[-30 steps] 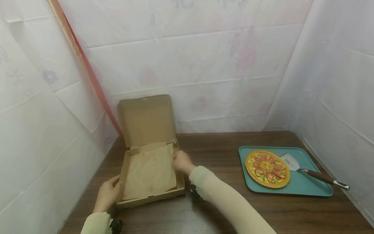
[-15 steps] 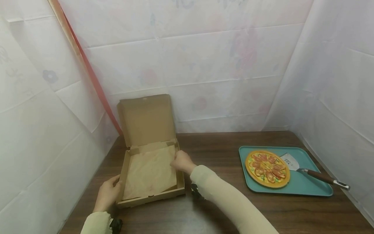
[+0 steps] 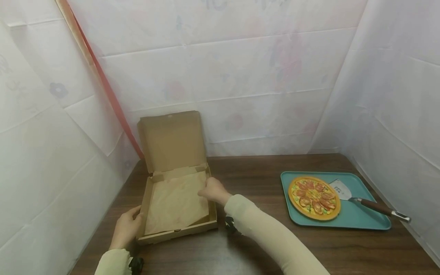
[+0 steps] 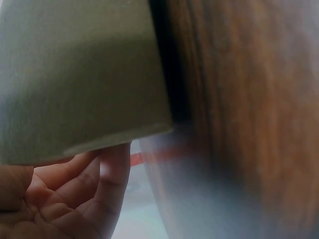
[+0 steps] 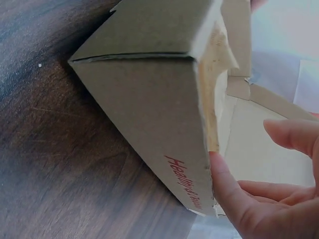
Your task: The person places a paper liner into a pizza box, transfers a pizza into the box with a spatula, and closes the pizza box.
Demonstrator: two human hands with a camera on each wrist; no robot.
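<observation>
An open cardboard pizza box (image 3: 178, 231) stands on the table's left part, its lid (image 3: 173, 143) raised at the back. A sheet of brown paper (image 3: 177, 202) lines its inside. My left hand (image 3: 125, 227) holds the box's left side near the front corner; in the left wrist view the fingers (image 4: 112, 174) curl at the wall's edge, partly hidden. Over the right wall reaches my right hand (image 3: 214, 190), touching the paper's right edge. In the right wrist view one fingertip (image 5: 218, 162) rests at that wall's edge, with the other digits spread apart.
On the right of the wooden table (image 3: 251, 187) lies a teal tray (image 3: 364, 219). It bears a pizza (image 3: 314, 198) and a pizza server (image 3: 376, 207) whose brown handle sticks out past the tray's rim. White sheeting (image 3: 240, 76) encloses the table's back and sides.
My right hand has shifted slightly left over the paper, and the paper's raised right edge has settled lower into the box. The left hand has stayed put.
</observation>
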